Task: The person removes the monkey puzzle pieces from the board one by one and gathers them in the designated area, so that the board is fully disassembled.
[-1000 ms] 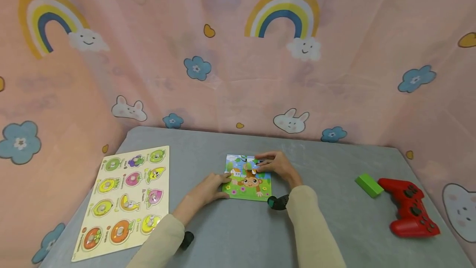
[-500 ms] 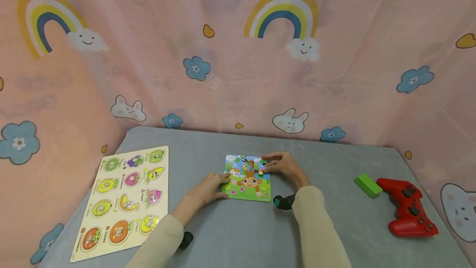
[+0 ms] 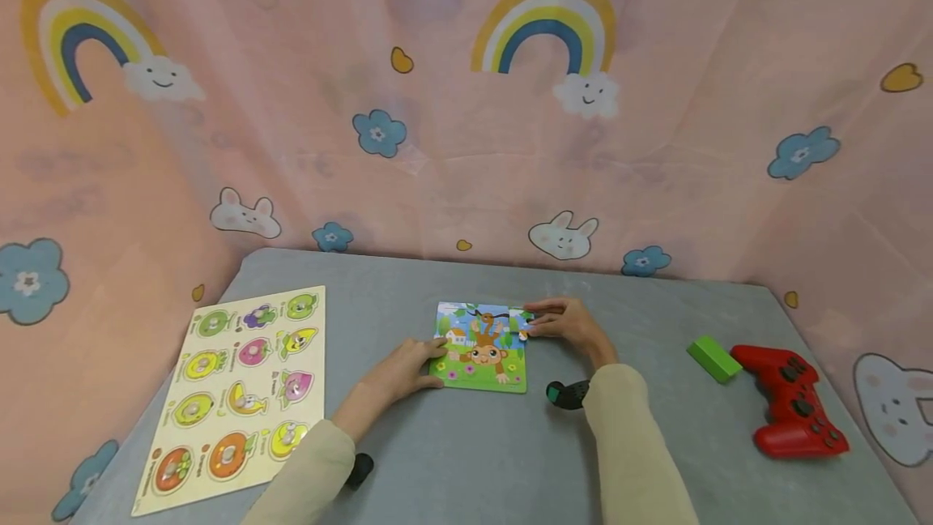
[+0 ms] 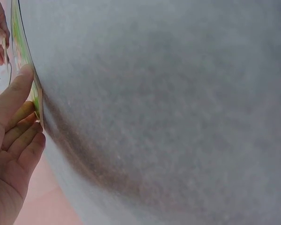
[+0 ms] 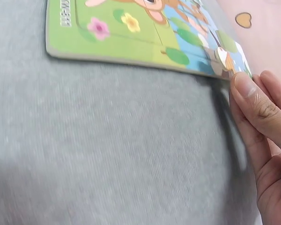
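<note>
Gray tabletop [image 3: 466, 460] | fruit board [image 3: 219, 387]: fruits [image 3: 228, 456] inset | hands [image 3: 403, 371] [image 3: 576, 324] grip monkey puzzle [image 3: 477, 371], tile [image 3: 517, 319]

"So what sort of place was it?"

"A children's play corner, I thought; whether it stood in a home or a studio, I couldn't tell."

"What showed it?"

"Pink cloth [image 3: 466, 185] rose at twelve o'clock (creased, so more curtain than wall), printed with rainbows [image 3: 543, 6], rabbits [image 3: 561, 241] and flowers [image 3: 379, 134]."

"And the table [image 3: 452, 460]?"

"It was grey-topped and spread below, at six o'clock. A fruit board [image 3: 221, 390] lay on it at eight, a monkey picture puzzle [image 3: 479, 355] nearer the middle at six, and a red game controller [image 3: 798, 403] at four, just beside a green block [image 3: 714, 359]."
</note>
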`<state>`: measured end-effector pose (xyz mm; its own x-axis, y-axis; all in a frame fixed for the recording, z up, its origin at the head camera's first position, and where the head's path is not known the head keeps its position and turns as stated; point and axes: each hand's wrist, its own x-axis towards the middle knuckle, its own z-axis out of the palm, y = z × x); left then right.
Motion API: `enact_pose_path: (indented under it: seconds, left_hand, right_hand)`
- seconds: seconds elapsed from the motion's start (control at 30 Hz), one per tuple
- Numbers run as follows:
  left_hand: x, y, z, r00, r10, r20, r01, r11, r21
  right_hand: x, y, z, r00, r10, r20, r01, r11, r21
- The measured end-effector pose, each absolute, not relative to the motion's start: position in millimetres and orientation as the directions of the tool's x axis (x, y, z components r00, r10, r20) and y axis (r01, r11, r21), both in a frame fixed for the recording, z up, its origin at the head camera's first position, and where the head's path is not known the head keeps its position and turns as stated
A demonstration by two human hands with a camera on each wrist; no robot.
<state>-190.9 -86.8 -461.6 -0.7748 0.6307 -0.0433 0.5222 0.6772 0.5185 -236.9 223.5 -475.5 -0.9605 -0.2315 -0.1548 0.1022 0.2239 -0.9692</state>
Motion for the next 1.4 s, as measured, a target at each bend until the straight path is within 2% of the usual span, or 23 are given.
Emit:
enact_pose_path:
  seconds: [0.63, 1.0, 1.4]
  left_hand:
    - [-191.8, -93.0, -460.8, -0.782, 0.623, -0.032, 0.516, 0.676, 0.526]
    - [-192.8, -92.8, -461.2, -0.780, 0.625, -0.028, 0.523, 0.676, 0.519]
    - [-192.4, -88.3, -462.3, -0.773, 0.633, -0.041, 0.530, 0.681, 0.506]
  right_hand:
    - [-236.9, 248.4, -478.3, -0.971, -0.180, -0.159, 0.107, 0.267, -0.958]
    - [-242.4, 245.1, -472.5, -0.983, -0.153, -0.102, 0.009, 0.512, -0.859]
    - [-235.7, 249.5, -473.0, -0.980, -0.175, -0.096, -0.010, 0.522, -0.853]
